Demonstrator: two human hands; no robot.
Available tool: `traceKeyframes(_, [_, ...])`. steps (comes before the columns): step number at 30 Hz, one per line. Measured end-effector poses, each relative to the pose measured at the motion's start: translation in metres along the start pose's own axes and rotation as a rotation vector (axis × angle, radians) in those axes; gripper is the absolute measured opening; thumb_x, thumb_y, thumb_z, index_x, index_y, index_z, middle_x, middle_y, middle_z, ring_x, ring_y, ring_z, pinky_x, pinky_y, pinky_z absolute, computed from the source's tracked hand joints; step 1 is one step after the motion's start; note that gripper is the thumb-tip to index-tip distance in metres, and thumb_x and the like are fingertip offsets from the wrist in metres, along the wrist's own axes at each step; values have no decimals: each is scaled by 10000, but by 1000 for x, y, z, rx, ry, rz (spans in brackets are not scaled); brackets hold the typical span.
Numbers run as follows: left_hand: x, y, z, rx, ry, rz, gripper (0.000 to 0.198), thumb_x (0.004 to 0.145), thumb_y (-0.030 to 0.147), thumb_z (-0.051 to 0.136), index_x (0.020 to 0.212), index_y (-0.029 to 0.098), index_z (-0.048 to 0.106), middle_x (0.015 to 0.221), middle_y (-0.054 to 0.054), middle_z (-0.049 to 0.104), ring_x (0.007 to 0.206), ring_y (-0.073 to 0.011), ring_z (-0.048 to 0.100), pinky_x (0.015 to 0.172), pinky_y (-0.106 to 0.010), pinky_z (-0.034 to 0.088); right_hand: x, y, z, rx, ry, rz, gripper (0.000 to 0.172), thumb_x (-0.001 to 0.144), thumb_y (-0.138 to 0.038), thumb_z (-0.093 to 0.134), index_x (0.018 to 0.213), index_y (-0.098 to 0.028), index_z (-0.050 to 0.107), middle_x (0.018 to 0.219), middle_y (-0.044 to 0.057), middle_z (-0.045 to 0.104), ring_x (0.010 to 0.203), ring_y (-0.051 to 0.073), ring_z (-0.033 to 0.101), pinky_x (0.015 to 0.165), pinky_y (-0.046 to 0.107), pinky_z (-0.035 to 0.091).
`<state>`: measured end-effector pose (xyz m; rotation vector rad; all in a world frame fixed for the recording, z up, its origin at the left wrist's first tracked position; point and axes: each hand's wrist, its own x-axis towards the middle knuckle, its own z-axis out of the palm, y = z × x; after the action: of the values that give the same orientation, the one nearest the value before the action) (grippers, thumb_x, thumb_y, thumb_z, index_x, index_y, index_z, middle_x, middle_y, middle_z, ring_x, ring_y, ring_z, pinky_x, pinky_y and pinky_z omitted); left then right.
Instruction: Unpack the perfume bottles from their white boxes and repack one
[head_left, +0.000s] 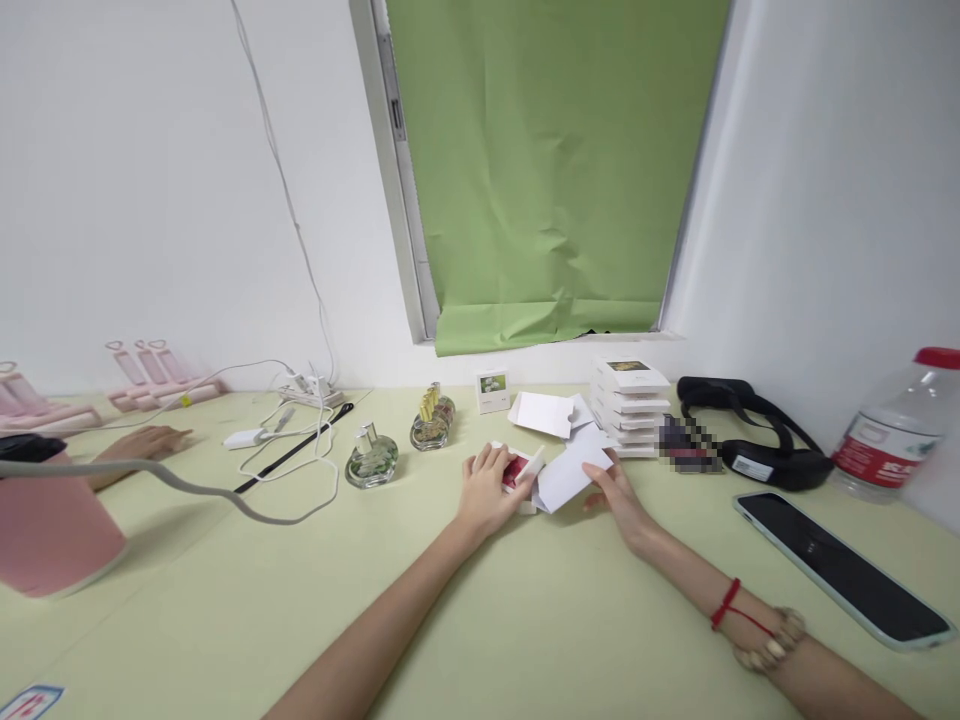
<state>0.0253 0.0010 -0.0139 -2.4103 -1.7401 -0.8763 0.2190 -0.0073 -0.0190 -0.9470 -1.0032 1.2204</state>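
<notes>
My left hand (486, 490) is closed around a small white carton with a pinkish-red patch (516, 471), its flap standing up. Between the thumb and fingers of my right hand (616, 498) is a folded white paper (568, 476), whose left edge meets or overlaps the carton; I cannot tell whether it reaches inside. Just beyond lies a flattened white carton (543, 413) with more white paper beside it. A stack of white boxes (628, 410) rises behind my right hand. Clear glass perfume bottles (373, 460) and gold-topped ones (433, 425) stand left of my left hand.
A small picture box (493, 391) stands by the wall. To the right are a phone (840, 565), a black headset (757, 435) and a water bottle (896, 430). At left, cables (322, 480), a pink bin (60, 525), pink bottles (142, 370) and another person's hand (146, 443).
</notes>
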Motion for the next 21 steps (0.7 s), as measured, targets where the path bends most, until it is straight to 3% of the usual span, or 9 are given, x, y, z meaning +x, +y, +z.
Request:
traceKeyframes(7, [-1, -3, 5, 17, -75, -5, 477, 723, 432, 498, 1163, 253, 459, 1316, -58, 421, 1253, -298, 275, 1002, -587, 65, -1, 1, 0, -61, -17, -14, 481, 593, -367, 653, 996, -235, 427, 888, 6, 562, 766, 174, 537, 401, 209, 477])
traceKeyframes(21, [0, -1, 0, 21, -103, 8, 448, 782, 451, 414, 1192, 274, 450, 1332, -38, 404, 1250, -288, 278, 942, -512, 248, -1, -1, 1, -90, 21, -69, 671, 519, -304, 706, 1103, -251, 381, 960, 22, 528, 781, 185, 565, 469, 241, 488])
